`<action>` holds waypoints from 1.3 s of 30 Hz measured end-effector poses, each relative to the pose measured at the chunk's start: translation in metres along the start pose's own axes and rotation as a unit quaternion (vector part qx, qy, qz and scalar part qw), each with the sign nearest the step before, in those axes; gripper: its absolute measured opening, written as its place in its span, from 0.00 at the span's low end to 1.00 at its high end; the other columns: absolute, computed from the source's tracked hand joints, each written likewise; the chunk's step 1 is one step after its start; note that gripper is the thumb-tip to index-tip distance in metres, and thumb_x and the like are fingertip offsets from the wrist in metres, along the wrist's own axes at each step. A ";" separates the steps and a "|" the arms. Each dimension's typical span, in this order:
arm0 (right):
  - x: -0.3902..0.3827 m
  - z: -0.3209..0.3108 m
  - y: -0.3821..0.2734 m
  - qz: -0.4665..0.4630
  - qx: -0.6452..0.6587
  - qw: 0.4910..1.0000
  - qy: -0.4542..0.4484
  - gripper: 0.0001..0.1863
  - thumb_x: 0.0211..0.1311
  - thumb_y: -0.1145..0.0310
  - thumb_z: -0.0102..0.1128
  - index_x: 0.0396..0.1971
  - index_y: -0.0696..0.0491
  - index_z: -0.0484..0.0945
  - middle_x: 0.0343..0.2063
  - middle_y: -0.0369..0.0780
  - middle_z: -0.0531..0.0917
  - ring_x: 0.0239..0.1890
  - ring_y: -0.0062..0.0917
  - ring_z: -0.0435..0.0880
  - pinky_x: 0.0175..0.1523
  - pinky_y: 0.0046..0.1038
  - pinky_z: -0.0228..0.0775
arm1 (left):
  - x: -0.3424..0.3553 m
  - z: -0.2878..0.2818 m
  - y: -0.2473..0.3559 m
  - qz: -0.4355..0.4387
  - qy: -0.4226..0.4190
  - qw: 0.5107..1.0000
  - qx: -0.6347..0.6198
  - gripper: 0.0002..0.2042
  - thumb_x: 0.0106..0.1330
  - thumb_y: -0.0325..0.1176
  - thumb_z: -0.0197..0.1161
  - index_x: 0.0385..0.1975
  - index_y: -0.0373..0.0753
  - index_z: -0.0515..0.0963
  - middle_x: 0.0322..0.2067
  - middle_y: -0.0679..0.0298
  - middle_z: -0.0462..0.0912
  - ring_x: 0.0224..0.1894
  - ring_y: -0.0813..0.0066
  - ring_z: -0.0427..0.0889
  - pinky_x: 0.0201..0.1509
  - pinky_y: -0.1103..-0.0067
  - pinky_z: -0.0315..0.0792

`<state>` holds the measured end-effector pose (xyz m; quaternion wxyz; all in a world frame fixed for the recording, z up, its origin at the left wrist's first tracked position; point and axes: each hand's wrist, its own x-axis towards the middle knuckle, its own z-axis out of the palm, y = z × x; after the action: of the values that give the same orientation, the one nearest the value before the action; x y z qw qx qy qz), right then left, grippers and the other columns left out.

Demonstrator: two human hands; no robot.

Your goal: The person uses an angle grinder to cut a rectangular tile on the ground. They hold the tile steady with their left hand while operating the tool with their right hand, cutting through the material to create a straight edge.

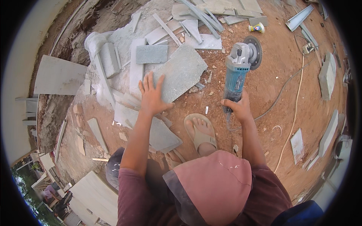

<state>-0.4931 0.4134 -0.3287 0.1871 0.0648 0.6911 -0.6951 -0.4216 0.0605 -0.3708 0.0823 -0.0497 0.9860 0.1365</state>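
My right hand [239,107] is closed round the rear of a blue angle grinder [235,77], held off to the right over the dirt. Its grey metal head carries a dark cutting disc [255,52] at the far end; whether the disc spins I cannot tell. With fingers spread, my left hand [152,93] is at the near left edge of a large grey stone slab [183,67]; the palm's contact is hard to make out. Just beyond those fingers a smaller blue-grey stone tile [152,54] lies across a paler strip.
Offcuts and a stone slab [162,133] lie near my sandalled feet [201,132]. A power cord [277,98] runs right to a socket box [307,48]. A paper cup [257,28] lies beyond the grinder. Metal channels [299,18] and stone pieces [327,75] line the right side.
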 end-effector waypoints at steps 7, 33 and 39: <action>-0.007 0.017 0.026 0.051 -0.181 0.979 0.075 0.20 0.45 0.68 0.84 0.37 0.56 0.82 0.29 0.34 0.85 0.30 0.20 0.81 0.39 0.31 0.77 | -0.005 -0.003 0.006 -0.019 -0.038 0.999 0.006 0.71 0.39 0.71 0.83 0.86 0.52 0.53 0.85 0.39 0.40 0.87 0.36 0.35 0.86 0.41 0.31; 0.004 0.111 -0.018 -0.025 -0.138 0.988 -0.069 0.16 0.46 0.73 0.76 0.36 0.59 0.81 0.28 0.35 0.85 0.30 0.20 0.83 0.39 0.29 0.77 | -0.072 0.049 0.145 -0.120 0.001 0.764 -0.634 0.12 0.73 0.26 0.65 0.52 0.29 0.80 0.38 0.52 0.90 0.42 0.65 0.90 0.46 0.68 0.81; 0.005 0.094 0.002 -0.035 -0.141 0.987 -0.067 0.16 0.46 0.73 0.76 0.37 0.58 0.82 0.30 0.35 0.86 0.31 0.20 0.84 0.40 0.29 0.78 | -0.076 0.050 0.144 -0.111 -0.028 0.790 -0.603 0.07 0.75 0.25 0.64 0.46 0.28 0.82 0.33 0.59 0.89 0.33 0.78 0.85 0.39 0.73 0.79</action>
<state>-0.4814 0.3197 -0.3294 0.2157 -0.0329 0.7703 -0.5992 -0.3573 0.2185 -0.3677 0.0773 -0.1946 0.6887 0.6942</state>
